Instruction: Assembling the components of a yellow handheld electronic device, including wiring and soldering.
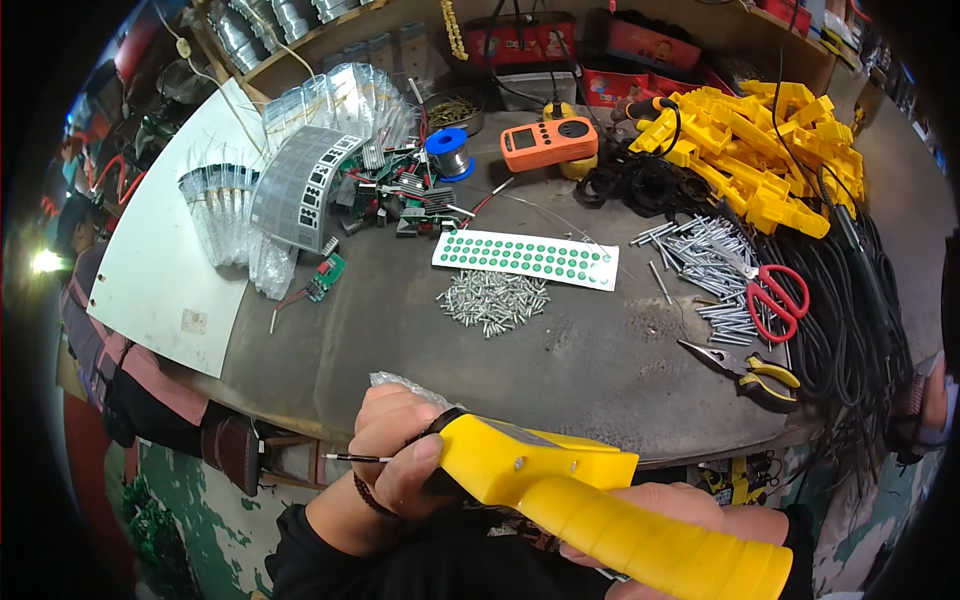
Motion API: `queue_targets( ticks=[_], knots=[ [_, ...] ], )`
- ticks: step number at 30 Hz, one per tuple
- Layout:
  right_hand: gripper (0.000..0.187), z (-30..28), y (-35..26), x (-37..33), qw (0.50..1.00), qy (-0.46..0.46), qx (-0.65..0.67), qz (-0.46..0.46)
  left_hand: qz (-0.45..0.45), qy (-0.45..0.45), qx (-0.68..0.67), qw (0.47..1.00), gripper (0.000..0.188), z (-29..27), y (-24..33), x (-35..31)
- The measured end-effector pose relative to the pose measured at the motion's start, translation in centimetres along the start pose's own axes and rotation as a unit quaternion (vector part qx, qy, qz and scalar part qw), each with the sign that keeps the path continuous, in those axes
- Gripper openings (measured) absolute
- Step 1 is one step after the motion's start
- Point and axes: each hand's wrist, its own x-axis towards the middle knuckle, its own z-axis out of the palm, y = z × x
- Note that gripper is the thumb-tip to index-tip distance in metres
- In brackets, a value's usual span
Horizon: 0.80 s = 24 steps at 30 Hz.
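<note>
The yellow plastic tool [590, 500], shaped like a gun with a fat handle, is low in the picture, close to the person and just off the near edge of the table [590, 370]. The right hand [690, 510] is under the handle, its fingers wrapped round it. The left hand [395, 460] is at the front end of the tool. Its fingers are pressed together, pinching a thin black wire [345, 458] that sticks out to the left, and a bit of clear plastic bag [405, 383] peeks out over the knuckles.

Farther off on the table lie a heap of small silver screws [492, 300], a white strip with green dots [525, 258], yellow-handled pliers [745, 370] and red scissors [780, 295]. At the back are an orange meter [548, 142], a blue spool of wire [448, 150] and a big pile of yellow plastic parts [770, 150].

I think the thin wire could slip out or bend, because it is tiny and only held by a pinch. The tool hangs past the table edge, so a loose grip could let it drop to the floor.
</note>
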Motion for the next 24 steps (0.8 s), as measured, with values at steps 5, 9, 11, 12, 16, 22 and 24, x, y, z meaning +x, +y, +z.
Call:
queue_targets(
  ticks=[5, 9, 11, 12, 16, 22, 24],
  knots=[
    [0.036, 0.0, -0.7, 1.3, 1.000, 0.022, -0.010, -0.017, -0.001, 0.016, 0.035, 0.999, 0.039, -0.4, 0.5, -0.4],
    [0.036, -0.3, -0.6, 1.4, 0.993, 0.006, -0.104, -0.063, -0.018, -0.024, -0.009, 1.000, 0.055, -1.2, 0.6, -0.2],
    [0.036, 0.2, -0.7, 1.5, 0.998, 0.019, -0.050, -0.027, -0.036, 0.015, 0.001, 0.999, 0.027, -0.9, 0.7, -0.2],
    [0.036, 0.3, -0.7, 1.7, 0.999, 0.032, 0.005, 0.009, -0.038, 0.014, 0.005, 0.999, 0.027, -1.1, 0.6, -0.3],
    [0.036, -1.3, -3.0, 3.0, 0.973, -0.190, -0.110, 0.073, -0.021, 0.015, -0.001, 1.000, 0.028, -0.1, 0.6, 0.4],
    [0.044, -0.6, -1.1, 1.3, 0.959, -0.086, 0.117, 0.241, 0.006, 0.021, 0.028, 0.999, 0.039, 0.2, 0.4, -0.1],
    [0.050, -1.0, -0.4, 1.2, 0.949, -0.115, 0.178, 0.234, 0.008, 0.004, 0.048, 0.999, 0.042, -0.2, 0.2, -0.5]
  ],
)
